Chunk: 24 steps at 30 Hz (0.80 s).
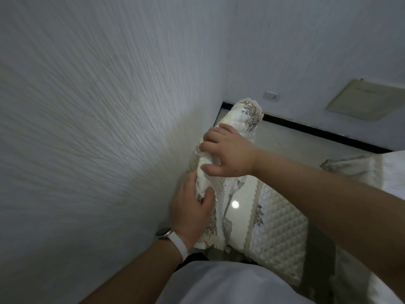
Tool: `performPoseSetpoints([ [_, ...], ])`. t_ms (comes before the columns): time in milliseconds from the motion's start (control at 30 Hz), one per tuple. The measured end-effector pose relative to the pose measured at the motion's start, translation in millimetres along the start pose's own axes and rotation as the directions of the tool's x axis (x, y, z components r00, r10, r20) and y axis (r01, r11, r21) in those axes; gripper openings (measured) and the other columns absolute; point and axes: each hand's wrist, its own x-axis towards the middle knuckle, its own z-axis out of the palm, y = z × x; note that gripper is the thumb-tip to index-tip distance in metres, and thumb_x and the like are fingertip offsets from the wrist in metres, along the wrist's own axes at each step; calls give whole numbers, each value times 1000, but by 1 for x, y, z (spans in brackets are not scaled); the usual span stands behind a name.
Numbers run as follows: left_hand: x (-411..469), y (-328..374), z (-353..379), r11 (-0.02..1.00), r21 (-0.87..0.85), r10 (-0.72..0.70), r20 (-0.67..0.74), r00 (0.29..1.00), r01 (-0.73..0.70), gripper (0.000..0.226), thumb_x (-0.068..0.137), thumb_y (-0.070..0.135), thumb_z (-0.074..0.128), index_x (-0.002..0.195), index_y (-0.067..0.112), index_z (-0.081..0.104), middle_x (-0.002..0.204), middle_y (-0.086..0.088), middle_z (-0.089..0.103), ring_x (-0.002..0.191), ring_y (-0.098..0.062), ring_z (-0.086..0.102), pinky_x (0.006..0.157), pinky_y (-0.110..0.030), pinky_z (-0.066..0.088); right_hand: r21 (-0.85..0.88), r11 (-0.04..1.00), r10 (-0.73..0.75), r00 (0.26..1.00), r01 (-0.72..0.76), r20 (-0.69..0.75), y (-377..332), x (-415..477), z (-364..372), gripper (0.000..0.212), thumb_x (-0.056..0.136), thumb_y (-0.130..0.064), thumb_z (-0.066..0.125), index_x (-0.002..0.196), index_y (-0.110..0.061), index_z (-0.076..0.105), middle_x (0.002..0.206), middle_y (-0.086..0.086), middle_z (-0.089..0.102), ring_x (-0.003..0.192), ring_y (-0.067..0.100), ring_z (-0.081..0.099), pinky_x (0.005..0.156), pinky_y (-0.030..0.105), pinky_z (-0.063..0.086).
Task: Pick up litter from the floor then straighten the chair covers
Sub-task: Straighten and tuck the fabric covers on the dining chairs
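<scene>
Cover [249, 116], floral and quilted, lies bunched along the chair's top edge. Its long axis runs away from the person toward the black skirting [317, 132]. The left hand [190, 209] grips the near end, with the thumb curled over the fabric. The right hand [230, 150] clasps the bunch just beyond it, between fingers and thumb. The wall [98, 128] is close on the left. Glossy floor [295, 145] lies open on the right, past the quilted seat [280, 220].

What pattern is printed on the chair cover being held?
The chair cover shows brownish flowers on cream fabric; clearest in the head view.
</scene>
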Motion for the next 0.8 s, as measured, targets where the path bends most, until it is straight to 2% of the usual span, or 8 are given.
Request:
performPoseSetpoints([
  [67,-9,3,3,1000,-6,-1,-11,1000,1,26,89,39,59,110,24,56,91,11,56,79,-7,54,63,-26,40,14,1000,-15,1000,16,-17,-2,-8,0,51,82,-59,51,108,-17,64,108,2,57,112,22,51,111,49,27],
  [200,-19,5,2,1000,3,-14,-17,1000,14,30,90,38,60,117,26,55,94,13,58,82,-6,55,66,-28,43,22,999,-24,999,25,-25,-9,-13,4,50,82,-58,51,107,-17,64,106,2,56,112,22,50,111,49,27],
  [333,-22,5,-2,1000,-11,-27,1,1000,27,21,90,35,62,109,30,55,90,13,60,79,-5,58,65,-31,48,33,999,-14,999,15,-32,-13,-13,6,51,80,-58,50,106,-17,64,106,2,57,112,23,51,112,51,26],
  [467,-20,-9,-9,999,16,-35,22,999,35,19,92,36,58,110,31,55,91,13,61,80,-5,60,67,-37,52,32,999,-21,999,20,40,-18,-7,13,56,82,-63,45,112,-19,62,112,2,55,118,21,48,114,50,23],
  [600,-15,-19,-13,998,54,-25,11,1000,24,22,92,36,57,113,27,55,92,12,61,79,-4,59,66,-34,51,25,999,-35,994,33,108,-21,7,16,64,78,-70,48,116,-20,60,114,1,54,117,21,48,113,49,25],
  [800,-9,-25,-17,999,40,3,16,1000,-4,32,90,43,56,120,31,53,95,15,59,81,-7,58,66,-29,48,21,994,-105,992,104,69,-8,10,22,67,80,-73,54,120,-20,60,115,2,54,117,22,49,112,48,27],
])
